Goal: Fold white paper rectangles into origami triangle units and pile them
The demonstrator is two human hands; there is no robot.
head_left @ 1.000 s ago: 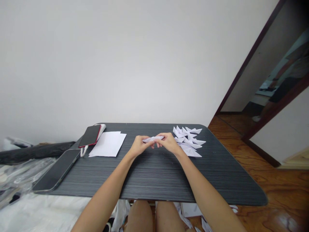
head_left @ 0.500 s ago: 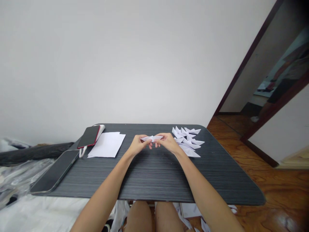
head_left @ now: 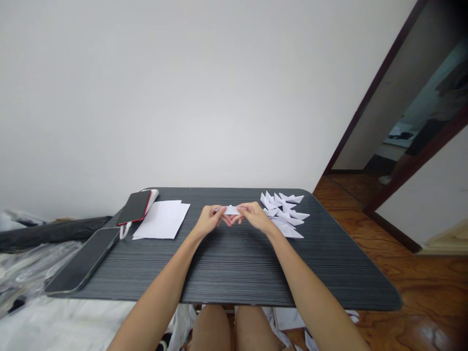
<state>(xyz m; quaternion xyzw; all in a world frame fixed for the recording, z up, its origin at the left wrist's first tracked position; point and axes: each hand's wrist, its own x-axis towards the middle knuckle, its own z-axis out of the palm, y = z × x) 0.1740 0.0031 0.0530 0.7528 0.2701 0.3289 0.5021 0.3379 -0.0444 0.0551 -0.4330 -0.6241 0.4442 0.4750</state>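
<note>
one folded white paper (head_left: 231,210) is held over the dark table (head_left: 237,273), left end pinched by the left hand (head_left: 208,220), right end by the right hand (head_left: 256,217). clustered paper boats (head_left: 289,218) lie rightward, plain sheets (head_left: 161,220) leftward.

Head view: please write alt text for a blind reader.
A person's left hand and right hand hold a small folded white paper over a dark striped table, between flat white paper sheets and pointed white paper boats.
</note>
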